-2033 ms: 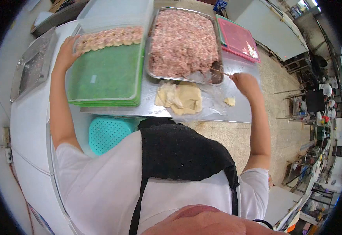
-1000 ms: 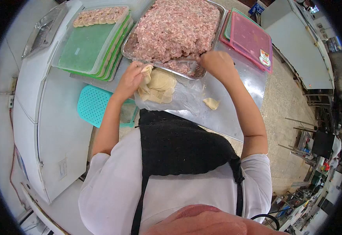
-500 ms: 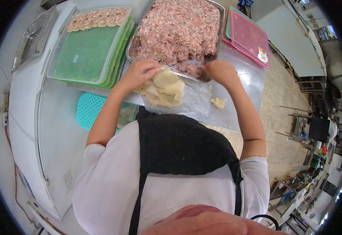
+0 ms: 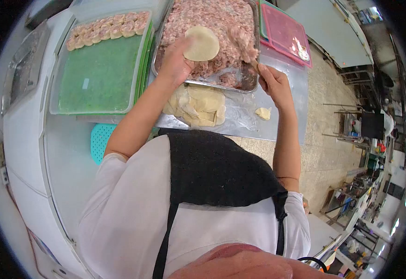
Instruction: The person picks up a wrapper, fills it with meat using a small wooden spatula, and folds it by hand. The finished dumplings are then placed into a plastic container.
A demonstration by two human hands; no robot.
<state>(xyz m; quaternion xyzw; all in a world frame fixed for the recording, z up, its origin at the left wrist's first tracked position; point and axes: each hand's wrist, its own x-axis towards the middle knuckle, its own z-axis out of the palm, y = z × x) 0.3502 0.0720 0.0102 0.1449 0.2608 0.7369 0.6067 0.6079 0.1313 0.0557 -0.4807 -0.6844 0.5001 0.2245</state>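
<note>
A thin round dough wrapper (image 4: 203, 44) is held up by my left hand (image 4: 176, 61), above the metal tray (image 4: 194, 82) of ground meat (image 4: 207, 18). My right hand (image 4: 276, 85) is closed around the handle of a slim utensil (image 4: 258, 66) at the tray's right edge. A lump of meat (image 4: 243, 44) clings to the utensil's far end and hides its shape. Below the tray, a stack of wrappers (image 4: 198, 106) lies on clear plastic sheeting (image 4: 240, 116). To its right sits a small crumpled piece of dough (image 4: 262, 113).
At left, a green-bottomed plastic container (image 4: 96, 74) holds rows of filled dumplings (image 4: 110, 29) along its far side, on top of similar containers. Pink and green lids (image 4: 284, 35) lie to the right. A turquoise perforated basket (image 4: 101, 139) is below, near my left arm.
My left hand has lifted a wrapper off the stack and moved it up over the meat. My right hand has shifted right, and the utensil now shows with meat on it.
</note>
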